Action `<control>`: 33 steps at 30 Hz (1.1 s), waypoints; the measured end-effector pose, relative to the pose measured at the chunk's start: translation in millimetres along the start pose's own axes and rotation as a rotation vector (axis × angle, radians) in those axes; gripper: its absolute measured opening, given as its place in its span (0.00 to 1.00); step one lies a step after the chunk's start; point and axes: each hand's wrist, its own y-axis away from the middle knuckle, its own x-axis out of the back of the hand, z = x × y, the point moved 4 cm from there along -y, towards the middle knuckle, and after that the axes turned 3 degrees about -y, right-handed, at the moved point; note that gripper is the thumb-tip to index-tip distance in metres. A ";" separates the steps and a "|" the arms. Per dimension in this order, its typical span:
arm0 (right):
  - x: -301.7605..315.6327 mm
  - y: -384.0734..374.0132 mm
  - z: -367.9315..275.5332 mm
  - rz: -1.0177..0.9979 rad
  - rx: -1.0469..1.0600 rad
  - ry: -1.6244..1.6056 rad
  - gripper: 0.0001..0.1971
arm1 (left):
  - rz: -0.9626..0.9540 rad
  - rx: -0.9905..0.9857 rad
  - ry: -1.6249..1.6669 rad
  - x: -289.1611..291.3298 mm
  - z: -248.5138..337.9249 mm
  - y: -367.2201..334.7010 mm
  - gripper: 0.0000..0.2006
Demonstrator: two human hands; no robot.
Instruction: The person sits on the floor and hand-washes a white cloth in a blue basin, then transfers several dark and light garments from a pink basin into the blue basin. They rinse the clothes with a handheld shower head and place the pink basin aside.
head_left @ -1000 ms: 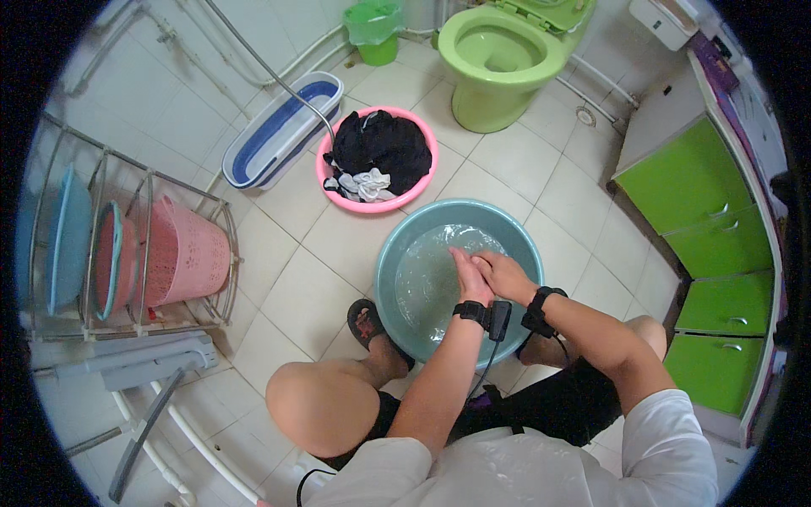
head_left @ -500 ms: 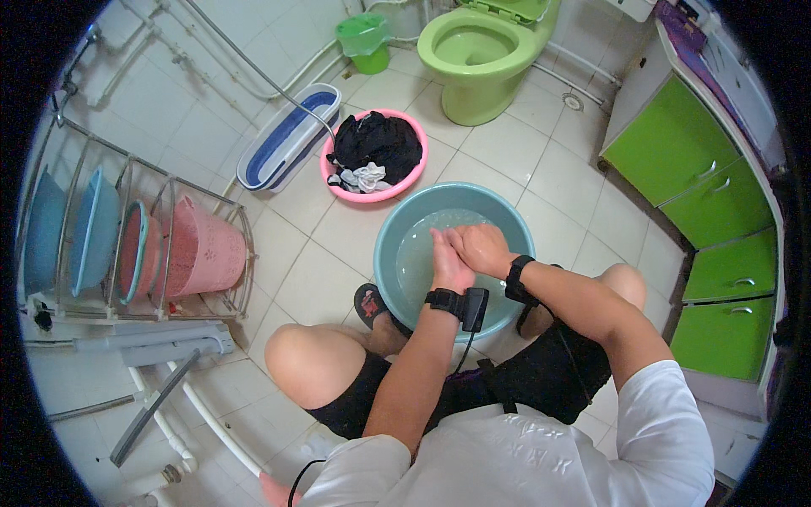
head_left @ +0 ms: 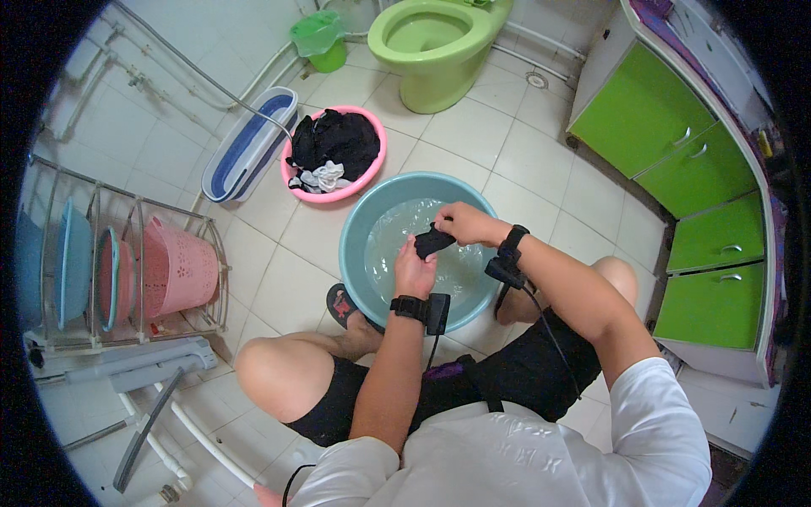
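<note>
A small black cloth (head_left: 434, 242), which looks like a sock, is stretched between my hands above the blue-green basin (head_left: 359, 220) of water. My left hand (head_left: 415, 267), palm turned up, grips its lower left end. At the upper right end, my right hand (head_left: 465, 225) pinches it between thumb and fingers. The water (head_left: 397, 245) below looks slightly cloudy and ripples. Black bands with small boxes are strapped round both my wrists.
A pink basin (head_left: 377, 166) with black clothes (head_left: 346, 139) and white cloth stands beyond, beside a white-and-blue folding tub (head_left: 221, 165). A green toilet (head_left: 427, 80) and bin (head_left: 326, 55) are farther back. Left is a rack (head_left: 139, 194) of basins; right, green cabinets (head_left: 650, 110).
My hands were pressed together over the water with nothing visible between them. Now they are apart, the right one higher, and the black cloth shows between them. The view has shifted slightly right.
</note>
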 end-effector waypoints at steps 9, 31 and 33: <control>-41.8 25.0 -48.8 0.177 0.303 0.429 0.23 | -0.042 0.060 0.171 -38.0 -6.9 4.4 0.23; -33.7 -4.4 -30.7 0.449 0.180 0.401 0.24 | 0.226 0.228 0.088 -62.2 -13.4 19.4 0.19; -31.5 -2.2 -21.9 0.568 0.110 0.393 0.24 | 0.238 0.329 0.094 -58.9 -24.9 16.3 0.19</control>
